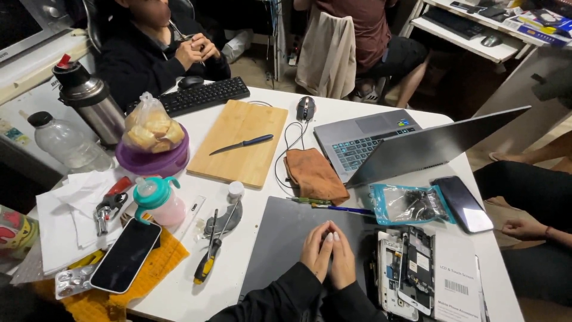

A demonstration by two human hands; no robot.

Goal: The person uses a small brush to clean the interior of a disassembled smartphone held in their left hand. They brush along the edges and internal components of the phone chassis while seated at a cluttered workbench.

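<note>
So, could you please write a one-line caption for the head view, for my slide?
Left hand and right hand rest clasped on a grey mat, beside a disassembled phone and a yellow-handled screwdriver.

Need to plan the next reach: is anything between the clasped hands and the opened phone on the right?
Nothing visible. The left hand and right hand rest clasped on the closed grey laptop. The opened phone lies just right of them, beside a white phone part, with only bare laptop lid between.
</note>
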